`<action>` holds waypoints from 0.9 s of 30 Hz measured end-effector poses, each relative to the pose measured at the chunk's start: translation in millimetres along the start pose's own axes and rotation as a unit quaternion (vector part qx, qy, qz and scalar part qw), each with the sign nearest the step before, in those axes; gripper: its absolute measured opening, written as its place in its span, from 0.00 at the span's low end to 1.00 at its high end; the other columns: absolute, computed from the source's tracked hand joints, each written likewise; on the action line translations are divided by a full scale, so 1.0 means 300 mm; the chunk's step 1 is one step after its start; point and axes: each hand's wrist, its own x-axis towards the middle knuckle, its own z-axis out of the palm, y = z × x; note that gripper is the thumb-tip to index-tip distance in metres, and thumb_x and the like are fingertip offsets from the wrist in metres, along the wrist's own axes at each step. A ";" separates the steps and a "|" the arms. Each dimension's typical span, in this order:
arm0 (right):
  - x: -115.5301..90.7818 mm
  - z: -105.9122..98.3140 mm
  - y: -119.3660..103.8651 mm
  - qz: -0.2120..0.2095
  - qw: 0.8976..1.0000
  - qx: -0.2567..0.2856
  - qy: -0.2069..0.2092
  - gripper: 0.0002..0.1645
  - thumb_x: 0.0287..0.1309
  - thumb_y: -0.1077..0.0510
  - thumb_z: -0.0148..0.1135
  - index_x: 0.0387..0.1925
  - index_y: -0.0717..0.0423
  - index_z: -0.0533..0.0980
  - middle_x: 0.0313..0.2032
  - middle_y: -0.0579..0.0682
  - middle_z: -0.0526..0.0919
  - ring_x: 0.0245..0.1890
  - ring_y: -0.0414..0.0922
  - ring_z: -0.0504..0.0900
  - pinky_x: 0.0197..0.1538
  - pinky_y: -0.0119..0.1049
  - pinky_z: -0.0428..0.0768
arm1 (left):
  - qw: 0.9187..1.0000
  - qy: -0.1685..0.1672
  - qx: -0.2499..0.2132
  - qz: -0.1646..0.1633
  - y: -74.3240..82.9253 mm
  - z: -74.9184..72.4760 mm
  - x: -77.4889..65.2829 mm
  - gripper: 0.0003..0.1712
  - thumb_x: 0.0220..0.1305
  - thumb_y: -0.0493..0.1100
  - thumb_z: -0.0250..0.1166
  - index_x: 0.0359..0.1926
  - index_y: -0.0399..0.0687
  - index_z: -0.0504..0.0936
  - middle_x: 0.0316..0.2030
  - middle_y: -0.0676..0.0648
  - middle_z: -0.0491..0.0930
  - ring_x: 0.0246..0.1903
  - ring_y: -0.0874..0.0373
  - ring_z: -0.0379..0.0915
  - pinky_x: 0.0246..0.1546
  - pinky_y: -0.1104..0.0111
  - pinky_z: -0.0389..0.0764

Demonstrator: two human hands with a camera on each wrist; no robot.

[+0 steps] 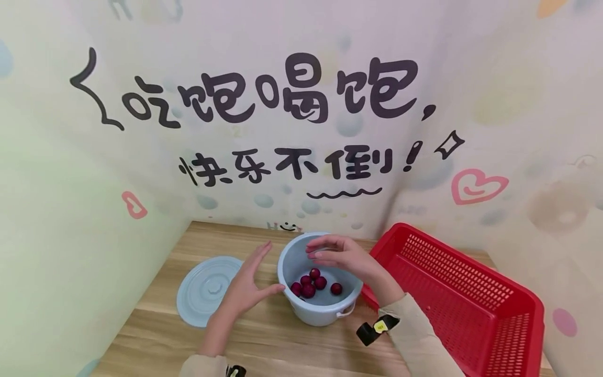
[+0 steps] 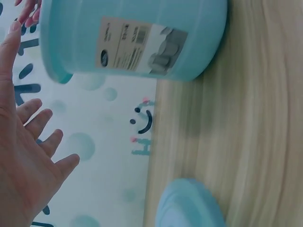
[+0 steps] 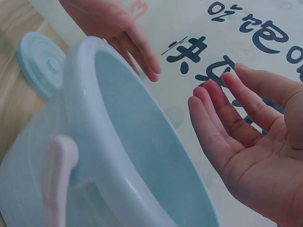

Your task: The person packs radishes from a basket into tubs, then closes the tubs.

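A light blue bucket (image 1: 313,315) stands upright on the wooden table, with several small dark red round fruits (image 1: 308,290) lying at its bottom. My left hand (image 1: 244,287) is at the bucket's left side, its fingers spread and its palm turned toward the wall; in the left wrist view this hand (image 2: 28,161) holds nothing. Over the bucket's right part hovers my right hand (image 1: 347,255), fingers loosely bent. Nothing lies in its palm in the right wrist view, where the hand (image 3: 258,137) appears apart from the rim. A white handle (image 3: 57,175) hangs at the bucket's side.
Left of the bucket lies a round blue lid (image 1: 192,296), partly behind my left hand. A large red perforated basket (image 1: 457,298) sits at the right, close to the bucket. Behind the wooden table (image 1: 264,340) rises a wall (image 1: 282,31) with black lettering.
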 end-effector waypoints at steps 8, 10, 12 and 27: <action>0.045 0.077 -0.004 -0.019 0.999 -0.006 0.037 0.25 0.66 0.59 0.62 0.62 0.64 0.73 0.60 0.69 0.77 0.51 0.42 0.86 0.59 0.40 0.83 | 1.000 0.014 0.018 0.005 -0.024 -0.065 -0.001 0.54 0.54 0.57 0.74 0.77 0.56 0.57 0.77 0.45 0.56 0.76 0.40 0.51 0.70 0.36 0.62; 0.060 0.109 -0.003 -0.038 0.998 -0.019 0.054 0.23 0.66 0.60 0.62 0.61 0.64 0.74 0.59 0.69 0.78 0.51 0.43 0.86 0.57 0.36 0.84 | 1.000 0.017 0.020 0.004 -0.034 -0.084 -0.007 0.53 0.55 0.56 0.74 0.77 0.54 0.58 0.77 0.44 0.56 0.76 0.40 0.52 0.71 0.37 0.61; 0.077 0.150 -0.005 -0.056 0.995 -0.036 0.067 0.22 0.66 0.61 0.62 0.59 0.65 0.75 0.58 0.69 0.79 0.52 0.46 0.86 0.56 0.33 0.84 | 1.000 0.020 0.024 -0.003 -0.046 -0.106 -0.020 0.53 0.56 0.56 0.74 0.77 0.54 0.58 0.77 0.45 0.56 0.76 0.41 0.52 0.71 0.39 0.61; 0.203 0.453 0.004 -0.087 0.986 -0.070 0.121 0.22 0.66 0.62 0.62 0.59 0.64 0.75 0.60 0.62 0.79 0.61 0.60 0.78 0.63 0.49 0.80 | 0.997 0.060 0.037 -0.035 -0.180 -0.174 -0.129 0.45 0.60 0.53 0.70 0.74 0.48 0.63 0.74 0.39 0.61 0.72 0.36 0.57 0.69 0.37 0.62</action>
